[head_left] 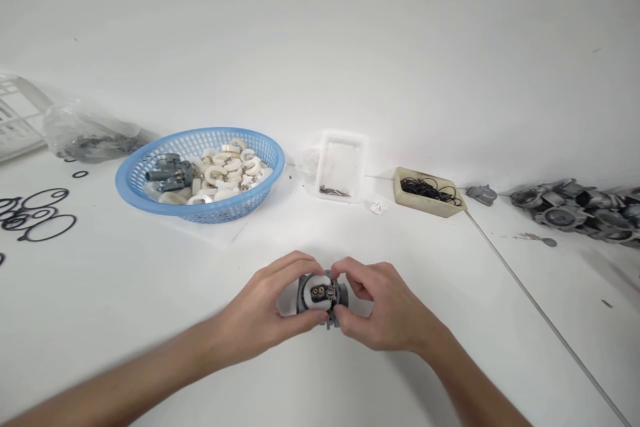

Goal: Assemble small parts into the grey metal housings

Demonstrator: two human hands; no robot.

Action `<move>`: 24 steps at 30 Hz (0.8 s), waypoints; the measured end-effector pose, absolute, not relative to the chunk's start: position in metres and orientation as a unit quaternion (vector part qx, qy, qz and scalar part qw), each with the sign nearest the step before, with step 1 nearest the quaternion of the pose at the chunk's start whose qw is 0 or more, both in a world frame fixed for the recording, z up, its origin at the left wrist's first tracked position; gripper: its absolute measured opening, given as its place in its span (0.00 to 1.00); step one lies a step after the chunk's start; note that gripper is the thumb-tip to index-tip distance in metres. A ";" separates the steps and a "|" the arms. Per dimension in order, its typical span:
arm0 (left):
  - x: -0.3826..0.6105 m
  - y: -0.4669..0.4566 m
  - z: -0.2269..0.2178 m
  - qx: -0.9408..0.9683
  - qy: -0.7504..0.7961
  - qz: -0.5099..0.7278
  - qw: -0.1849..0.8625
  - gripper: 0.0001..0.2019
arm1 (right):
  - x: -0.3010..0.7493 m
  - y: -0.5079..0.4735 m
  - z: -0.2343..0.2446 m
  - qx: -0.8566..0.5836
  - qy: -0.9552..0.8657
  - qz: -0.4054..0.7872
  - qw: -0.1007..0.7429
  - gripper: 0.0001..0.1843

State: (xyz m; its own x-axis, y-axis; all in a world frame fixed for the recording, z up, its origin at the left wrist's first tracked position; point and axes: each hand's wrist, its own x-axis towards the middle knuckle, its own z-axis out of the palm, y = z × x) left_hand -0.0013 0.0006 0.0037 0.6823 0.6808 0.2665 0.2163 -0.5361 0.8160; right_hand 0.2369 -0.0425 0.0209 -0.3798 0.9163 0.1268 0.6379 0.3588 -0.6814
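Left hand (263, 300) pinches white ring (310, 292) on grey body (343, 295), lower centre of frame; right hand (386, 307) grips body's right side. Likely seating ring; next move calls for steady, even pressure.

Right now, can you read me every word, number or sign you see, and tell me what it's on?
There are none I can read.
The blue basket, white tray and yellowish box show no readable lettering.
Any marks on the grey part between the left hand and right hand are too small to make out.
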 end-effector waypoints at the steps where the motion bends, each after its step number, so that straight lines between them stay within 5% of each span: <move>1: -0.001 0.000 0.004 0.827 0.270 0.292 0.397 0.15 | 0.238 -0.042 0.020 -0.489 -0.779 0.296 0.258 0.11; 4: -0.001 -0.001 0.004 0.831 0.267 0.295 0.389 0.16 | 0.242 -0.039 0.019 -0.483 -0.741 0.375 0.278 0.05; 24: -0.004 -0.003 0.003 0.867 0.242 0.292 0.323 0.19 | 0.249 -0.029 0.014 -0.431 -0.652 0.564 0.266 0.17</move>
